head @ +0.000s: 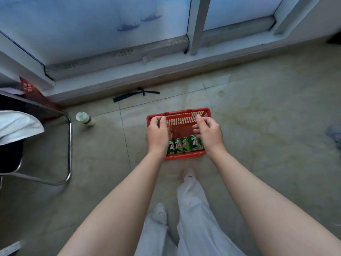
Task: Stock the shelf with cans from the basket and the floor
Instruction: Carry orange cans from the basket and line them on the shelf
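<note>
Directly below: a red plastic slatted basket (184, 118) stands on the pale tiled floor (258, 126), just ahead of my white shoes (189, 175).
Cans: 5 green drink cans (186, 145) stand upright in 1 row against the basket's near wall, side by side. My hands partly hide the 2 end cans.
Left grip: my left hand (156, 134) is over the basket's left end, fingers curled at the far-left rim. I cannot tell whether they hold the rim or anything else.
Right grip: my right hand (208, 134) is over the basket's right end, thumb raised and fingers loosely curled inward, with nothing between them.
Orange-red patch (170, 130): inside the basket, just beside my left fingers; too blurred to name.
Bottle: a white bottle with a green band (84, 118) is on the floor left of the basket, well apart from it and near the chair.
Chair: a chrome tube chair frame (69, 145) stands at the left edge, with white cloth (18, 126) on it.
Strap: a black fabric strap (136, 94) lies flat on the floor between the basket and the grey window sill (166, 71).
Legs: white trousers (191, 209).
</note>
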{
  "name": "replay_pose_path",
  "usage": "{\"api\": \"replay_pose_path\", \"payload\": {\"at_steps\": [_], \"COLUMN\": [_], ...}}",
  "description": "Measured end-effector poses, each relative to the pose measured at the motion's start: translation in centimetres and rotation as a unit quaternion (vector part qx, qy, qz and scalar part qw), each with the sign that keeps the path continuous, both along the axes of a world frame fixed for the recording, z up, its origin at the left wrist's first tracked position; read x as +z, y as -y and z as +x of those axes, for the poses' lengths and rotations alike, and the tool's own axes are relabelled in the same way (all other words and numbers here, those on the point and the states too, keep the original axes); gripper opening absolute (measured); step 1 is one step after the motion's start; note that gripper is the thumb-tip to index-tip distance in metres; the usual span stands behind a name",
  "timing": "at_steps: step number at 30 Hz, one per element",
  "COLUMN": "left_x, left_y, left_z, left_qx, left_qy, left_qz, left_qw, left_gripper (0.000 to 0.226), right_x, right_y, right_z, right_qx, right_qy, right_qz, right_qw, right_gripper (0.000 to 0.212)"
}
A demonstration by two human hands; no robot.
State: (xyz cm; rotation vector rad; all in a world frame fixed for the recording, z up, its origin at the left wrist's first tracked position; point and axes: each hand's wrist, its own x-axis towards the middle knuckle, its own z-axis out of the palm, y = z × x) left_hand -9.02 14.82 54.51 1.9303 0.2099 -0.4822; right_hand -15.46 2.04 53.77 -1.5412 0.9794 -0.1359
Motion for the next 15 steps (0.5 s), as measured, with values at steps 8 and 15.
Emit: {"api": "replay_pose_path", "payload": {"at_steps": [8,15], "left_x": [-9.4,-22.0], "left_y": [3.5,1.2], "left_z": [5.0,8.3], "left_qx": [0.057,0.082], "left_qy": [-0.042,-0.076], "left_qz": [0.029,0.073], "left_qw": [0.997,0.991], "left_gripper": [0.019,0.022], "right_x": [-8.0,-18.9], "right_y": [5.3,7.3], "right_z": [4.9,8.1], "right_qx": [0.059,0.075], "right_qy": [-0.049,-0.094], "right_qz": [-0.004,-0.012], "right_qw": [0.997,0.993], "right_gripper": [0.021,0.025]}}
